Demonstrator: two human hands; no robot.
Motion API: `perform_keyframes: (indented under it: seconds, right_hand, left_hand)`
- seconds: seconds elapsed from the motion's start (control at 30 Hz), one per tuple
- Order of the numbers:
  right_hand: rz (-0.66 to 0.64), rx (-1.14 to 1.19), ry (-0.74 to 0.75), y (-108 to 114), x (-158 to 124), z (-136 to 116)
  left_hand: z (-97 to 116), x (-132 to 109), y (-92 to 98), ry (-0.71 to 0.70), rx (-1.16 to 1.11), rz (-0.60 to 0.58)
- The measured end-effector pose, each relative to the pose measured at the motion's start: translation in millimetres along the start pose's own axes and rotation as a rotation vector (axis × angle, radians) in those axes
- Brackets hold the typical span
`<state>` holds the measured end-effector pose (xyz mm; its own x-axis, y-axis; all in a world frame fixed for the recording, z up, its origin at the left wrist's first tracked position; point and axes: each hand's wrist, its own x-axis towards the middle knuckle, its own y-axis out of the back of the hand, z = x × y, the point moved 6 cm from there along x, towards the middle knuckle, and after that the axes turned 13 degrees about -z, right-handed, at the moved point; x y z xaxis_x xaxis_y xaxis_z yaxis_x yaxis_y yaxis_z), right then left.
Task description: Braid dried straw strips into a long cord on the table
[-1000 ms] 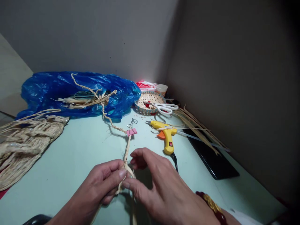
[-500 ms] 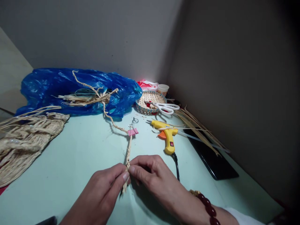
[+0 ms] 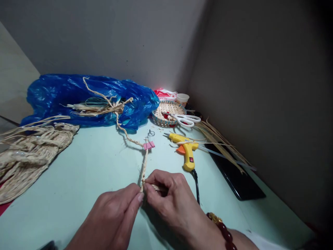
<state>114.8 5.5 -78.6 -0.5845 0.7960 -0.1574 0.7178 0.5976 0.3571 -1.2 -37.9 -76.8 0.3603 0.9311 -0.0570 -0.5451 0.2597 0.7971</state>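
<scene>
A pale braided cord of dried plant fibre [image 3: 144,166] runs toward me from a pink binder clip [image 3: 149,145] on the table. My left hand [image 3: 117,208] pinches the cord's near end between thumb and forefinger. From the other side, my right hand [image 3: 169,194] grips the same end, a fibre strand showing under its curled fingers. The two sets of fingertips nearly meet at the braid. Beyond the clip, the cord [image 3: 127,137] winds back to a bundle of dry strips [image 3: 96,107] lying on a blue plastic bag [image 3: 62,86].
Right of the braid lie a yellow glue gun [image 3: 189,152] and a black tablet-like slab [image 3: 234,177] under loose strips. White-handled scissors [image 3: 188,120] rest across a woven basket [image 3: 158,120], near a paper cup [image 3: 182,98]. A woven fibre piece [image 3: 39,156] lies at left.
The cord's loose end, hanging below my fingers before, no longer shows there. A strand now lies sideways under my right fingers. The view has shifted slightly.
</scene>
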Motion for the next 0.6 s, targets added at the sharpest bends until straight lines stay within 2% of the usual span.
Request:
perform_keyframes:
  seconds: [0.17, 0.3, 0.47, 0.6]
  right_hand:
    - [-0.077, 0.015, 0.082, -1, -3, 0]
    - [-0.121, 0.135, 0.125, 1, -2, -3]
    - [-0.107, 0.443, 0.058, -3, 3, 4]
    - [-0.105, 0.595, 0.017, -6, 5, 12]
  left_hand:
    - [8, 0, -4.5, -0.040, 0.053, -0.005]
    - [9, -4, -12.1, -0.173, 0.305, 0.028]
    - [6, -10, -26.0, -0.282, 0.632, 0.017]
    - [9, -10, -28.8, -0.329, 0.737, 0.008]
